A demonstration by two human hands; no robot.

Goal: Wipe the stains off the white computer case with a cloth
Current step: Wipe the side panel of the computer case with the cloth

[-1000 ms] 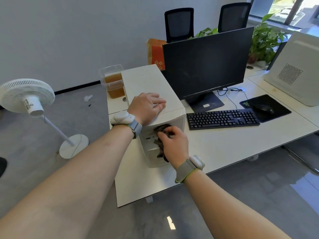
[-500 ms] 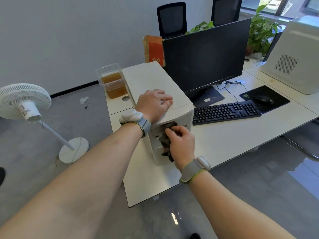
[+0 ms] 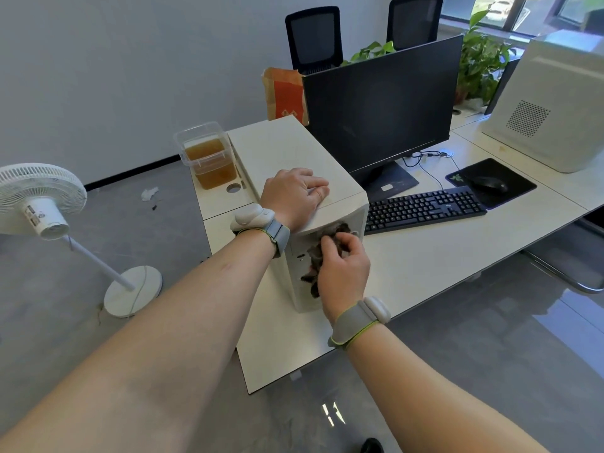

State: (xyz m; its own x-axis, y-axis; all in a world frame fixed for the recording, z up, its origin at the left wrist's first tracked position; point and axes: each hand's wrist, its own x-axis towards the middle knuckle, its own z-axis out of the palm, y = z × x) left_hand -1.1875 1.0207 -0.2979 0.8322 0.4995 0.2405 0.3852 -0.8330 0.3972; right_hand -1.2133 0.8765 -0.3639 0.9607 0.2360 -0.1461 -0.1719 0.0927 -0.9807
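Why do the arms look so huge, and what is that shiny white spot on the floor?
Head view: the wide-angle lens stretches whatever is near the edges, so the forearms balloon and the desk edges bend. The white spot looks like light glaring off the glossy floor. The window is washed out, and the cloth is slightly soft.

Bare forearms; grey wristbands [image 3: 351, 325], green-edged, each carrying white rounded pod [image 3: 250, 216].
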